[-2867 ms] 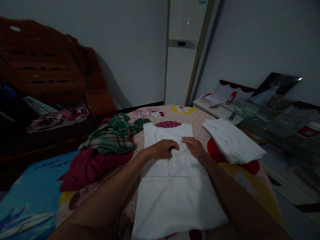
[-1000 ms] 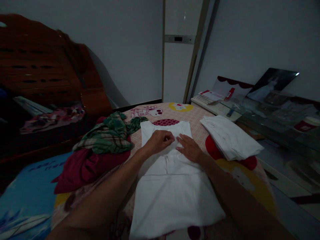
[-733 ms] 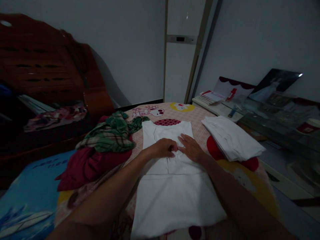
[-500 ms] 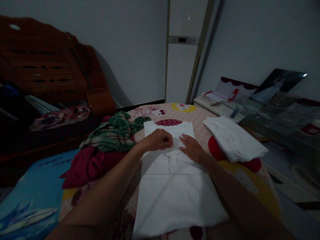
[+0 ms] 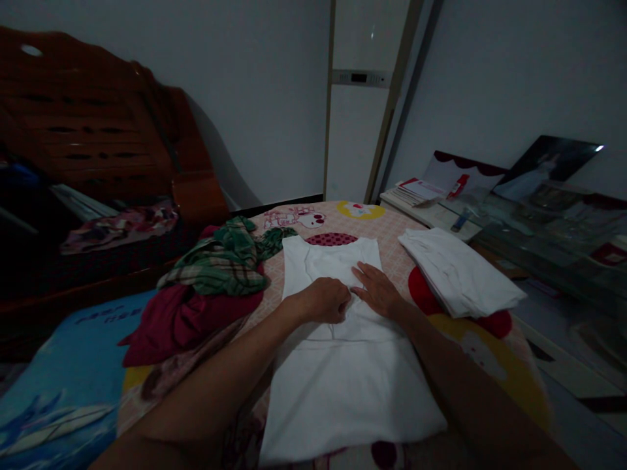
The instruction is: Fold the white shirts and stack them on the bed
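A white garment [image 5: 343, 398], with a wide neckline at its far end, lies spread lengthwise on the cloth-covered table. My left hand [image 5: 327, 300] is closed over its upper middle, by a crease; the fingers curl inward, and whatever is between them is hidden. Flat on the right side of the same garment rests my right hand [image 5: 376, 288], its fingers spread. The two hands almost meet at the fingertips. To the right sits a folded white garment pile [image 5: 460, 271], apart from both hands.
A green plaid cloth [image 5: 220, 261] and a dark red cloth [image 5: 186, 326] lie heaped at the table's left. The patterned tablecloth [image 5: 274, 261] shows between. Beyond are a wooden bench [image 5: 98, 137], a tall white cabinet unit [image 5: 360, 137] and a glass shelf [image 5: 548, 228] at right.
My left hand has come nearer to me and slightly right, down the garment's middle, its fingers still curled. My right hand has stayed in place.
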{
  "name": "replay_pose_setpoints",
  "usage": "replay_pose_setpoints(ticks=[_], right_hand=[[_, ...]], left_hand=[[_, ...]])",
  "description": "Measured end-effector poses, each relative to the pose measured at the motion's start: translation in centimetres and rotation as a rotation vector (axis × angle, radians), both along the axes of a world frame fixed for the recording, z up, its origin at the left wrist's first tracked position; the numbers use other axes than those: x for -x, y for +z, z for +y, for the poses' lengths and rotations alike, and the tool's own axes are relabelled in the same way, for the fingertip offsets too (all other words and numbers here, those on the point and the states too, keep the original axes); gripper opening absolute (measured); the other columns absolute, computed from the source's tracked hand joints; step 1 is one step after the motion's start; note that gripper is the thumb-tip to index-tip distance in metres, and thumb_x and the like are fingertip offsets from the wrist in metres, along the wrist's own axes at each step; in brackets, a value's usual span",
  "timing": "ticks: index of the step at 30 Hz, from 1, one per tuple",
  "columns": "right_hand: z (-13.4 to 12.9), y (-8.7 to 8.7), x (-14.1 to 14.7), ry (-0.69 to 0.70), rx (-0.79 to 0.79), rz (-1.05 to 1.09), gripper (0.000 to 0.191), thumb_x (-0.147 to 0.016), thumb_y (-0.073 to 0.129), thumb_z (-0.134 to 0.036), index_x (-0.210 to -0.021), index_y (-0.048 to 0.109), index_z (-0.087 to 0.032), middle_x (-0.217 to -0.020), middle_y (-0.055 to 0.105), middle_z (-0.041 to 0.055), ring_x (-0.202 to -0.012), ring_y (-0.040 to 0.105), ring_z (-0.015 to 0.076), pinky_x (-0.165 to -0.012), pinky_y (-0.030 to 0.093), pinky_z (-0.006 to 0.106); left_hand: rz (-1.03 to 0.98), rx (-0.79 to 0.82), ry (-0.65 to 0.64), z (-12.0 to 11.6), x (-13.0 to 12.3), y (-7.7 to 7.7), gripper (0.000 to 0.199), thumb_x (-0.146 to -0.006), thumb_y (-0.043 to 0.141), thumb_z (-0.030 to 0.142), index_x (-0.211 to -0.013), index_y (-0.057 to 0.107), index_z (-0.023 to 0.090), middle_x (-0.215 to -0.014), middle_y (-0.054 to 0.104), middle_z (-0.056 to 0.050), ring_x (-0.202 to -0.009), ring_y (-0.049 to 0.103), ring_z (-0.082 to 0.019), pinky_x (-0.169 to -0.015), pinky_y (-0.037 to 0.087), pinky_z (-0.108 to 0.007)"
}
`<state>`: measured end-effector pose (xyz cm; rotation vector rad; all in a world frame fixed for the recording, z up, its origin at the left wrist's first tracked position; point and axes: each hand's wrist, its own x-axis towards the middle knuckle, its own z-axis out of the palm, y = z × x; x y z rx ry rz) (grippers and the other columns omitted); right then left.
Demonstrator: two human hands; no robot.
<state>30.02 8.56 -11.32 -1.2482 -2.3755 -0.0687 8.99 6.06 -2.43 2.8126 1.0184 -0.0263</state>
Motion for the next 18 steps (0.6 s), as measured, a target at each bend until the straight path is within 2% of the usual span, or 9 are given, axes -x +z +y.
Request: replay_pose_setpoints(ticks=[3,6,9,12,13,15,18], right_hand=[[0.0,0.1,-0.1,0.003,0.012,-0.026,0.049,-0.094,0.05,-0.036,-0.139,0.05,-0.016,-0.147,0.045,0.0168,-0.136,0.042,0.0285,-0.112,0.036,0.047],[-0.1,0.1,-0.3,0.018,0.007,-0.046,0.05,-0.094,0.048,-0.033,-0.14,0.049,-0.014,-0.148,0.044,0.0172,-0.136,0.041,0.0274,-0.113,0.035,0.045],[0.1,0.1,-0.4,0.005,0.021,-0.047,0.049,-0.094,0.048,-0.032,-0.139,0.05,-0.013,-0.147,0.045,0.0175,-0.137,0.041,0.0277,-0.113,0.035,0.046],[0.3,0.0,-0.4,0.009,0.045,-0.044,0.05,-0.091,0.049,-0.027,-0.14,0.048,-0.016,-0.148,0.044,0.0151,-0.137,0.041,0.0272,-0.112,0.035,0.046],[0.3,0.0,-0.4,0.013,0.049,-0.041,0.052,-0.09,0.049,-0.026,-0.141,0.047,-0.017,-0.149,0.043,0.0145,-0.137,0.04,0.027,-0.113,0.035,0.046],[0.2,0.0,-0.3,0.01,0.053,-0.039,0.053,-0.089,0.05,-0.024,-0.141,0.047,-0.017,-0.149,0.042,0.0143,-0.137,0.039,0.027,-0.113,0.034,0.046],[0.0,0.1,-0.1,-0.016,0.065,-0.057,0.053,-0.088,0.053,-0.023,-0.14,0.049,-0.015,-0.148,0.043,0.0158,-0.137,0.04,0.0278,-0.113,0.034,0.045]], left_hand=[[-0.059,-0.037,0.028,0.0,-0.4,-0.1,0.007,-0.073,0.063,0.023,-0.073,0.068,0.018,-0.073,0.068,-0.007,-0.069,0.063,-0.021,-0.063,0.042,-0.029],[-0.111,0.003,0.045,-0.1,-0.9,-0.3,0.007,-0.074,0.063,0.021,-0.076,0.069,0.017,-0.073,0.068,-0.006,-0.069,0.063,-0.02,-0.064,0.043,-0.028],[-0.171,0.144,0.021,0.2,-0.7,-0.1,0.006,-0.072,0.064,0.015,-0.075,0.069,0.016,-0.07,0.068,-0.004,-0.066,0.063,-0.017,-0.064,0.043,-0.025],[-0.372,0.381,0.004,1.3,0.6,0.5,0.013,-0.074,0.062,0.012,-0.084,0.07,0.015,-0.074,0.07,-0.002,-0.066,0.064,-0.013,-0.062,0.043,-0.02],[-0.448,0.442,0.033,1.8,1.3,0.8,0.015,-0.076,0.06,0.012,-0.087,0.07,0.015,-0.073,0.071,-0.002,-0.065,0.064,-0.012,-0.061,0.043,-0.019],[-0.556,0.459,0.14,2.9,2.7,1.3,0.015,-0.078,0.057,0.012,-0.087,0.069,0.013,-0.066,0.068,-0.001,-0.06,0.063,-0.011,-0.059,0.043,-0.019],[-0.525,0.388,0.222,4.3,4.2,0.9,0.011,-0.077,0.058,0.015,-0.082,0.068,0.014,-0.064,0.066,0.0,-0.059,0.061,-0.011,-0.058,0.041,-0.019]])
